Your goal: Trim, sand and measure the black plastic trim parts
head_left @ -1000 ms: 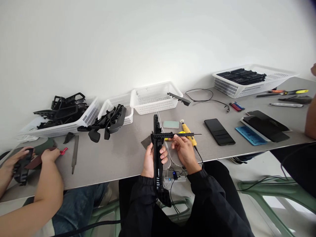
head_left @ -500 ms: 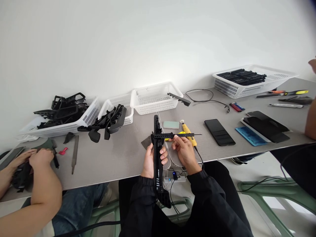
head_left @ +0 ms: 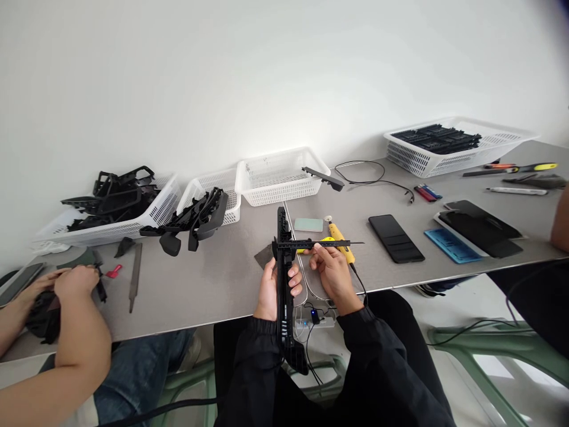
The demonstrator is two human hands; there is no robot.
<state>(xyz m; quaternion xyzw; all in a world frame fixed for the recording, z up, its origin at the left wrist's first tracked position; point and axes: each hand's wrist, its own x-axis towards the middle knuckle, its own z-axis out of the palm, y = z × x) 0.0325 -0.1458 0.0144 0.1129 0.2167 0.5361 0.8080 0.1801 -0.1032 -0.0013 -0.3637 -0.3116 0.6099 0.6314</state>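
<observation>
One long black part [head_left: 283, 296] runs lengthwise before the body, its far end over the table [head_left: 213, 284] and its near end over the lap [head_left: 311, 409]. The left hand [head_left: 267, 290] wraps its middle, thumb on one side and fingers on the other; that grip does best firm, with the wrist quiet, so the part cannot roll. Across it, towards the far end, lies a black caliper [head_left: 302, 244], pointing right. The right hand [head_left: 333, 270] pinches it, thumb and fingertip close together. Judging by the pose, a dimension is being gauged; the caliper is best held square to the part under light thumb pressure, since what looks like plastic may flex and skew a reading. Whether the jaws meet the part is too small and dark to tell.

A plain white wall [head_left: 267, 71] backs the grey table. Green stools [head_left: 528, 350] stand below on pale floor [head_left: 462, 296]. White baskets line the wall side: the right basket [head_left: 413, 161] holds black pieces, and the middle basket [head_left: 284, 194] has one piece [head_left: 324, 178] across its rim. At far left, a co-worker's hand [head_left: 76, 281] rests over dark work. A phone [head_left: 395, 237] lies right of a corded yellow tool [head_left: 341, 240]. Smallest are a pale block [head_left: 308, 225] and a red clip [head_left: 114, 271].
</observation>
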